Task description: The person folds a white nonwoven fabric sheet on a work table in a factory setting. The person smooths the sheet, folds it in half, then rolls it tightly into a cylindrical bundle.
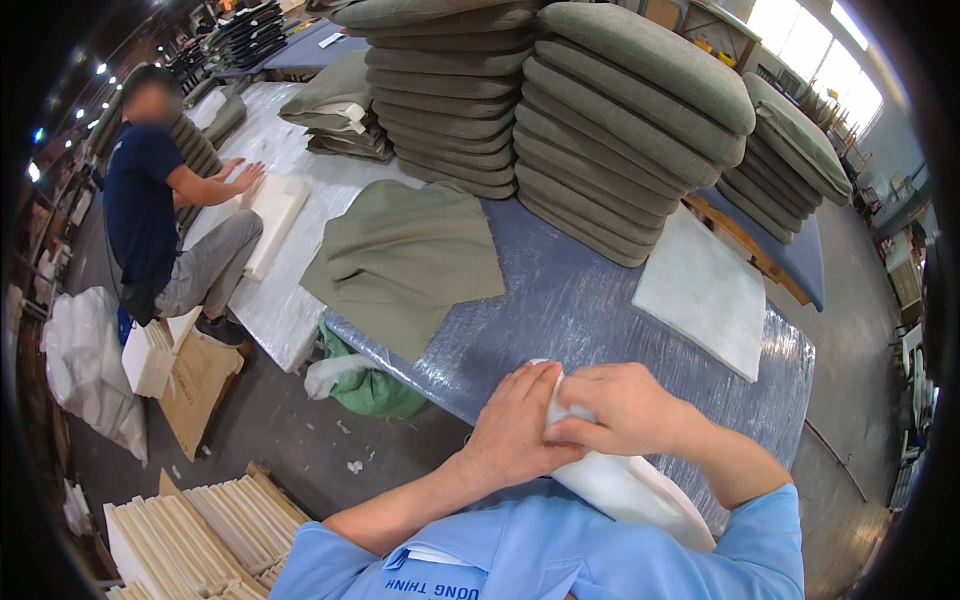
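A piece of white padding [622, 482] is bunched up against my body at the table's near edge, its lower part hanging down over my blue shirt. My left hand [512, 420] presses along one side of it, fingers together and pointing away from me. From the other side, my right hand [628, 408] grips the upper part with bent fingers and thumb. What lies inside the padding is hidden. Beyond my hands, an olive-green fabric cover [405, 265] lies loosely spread, partly creased, across the blue table [560, 290] and the adjoining wrapped one.
Tall stacks of green cushions [630, 110] stand at the back. A flat white padding sheet [705, 285] lies to the right. On the left, a co-worker [150, 200] presses a cream foam slab [275, 225]. Foam slabs [190, 530] fill a box at lower left; a green sack [375, 385] sits below the table.
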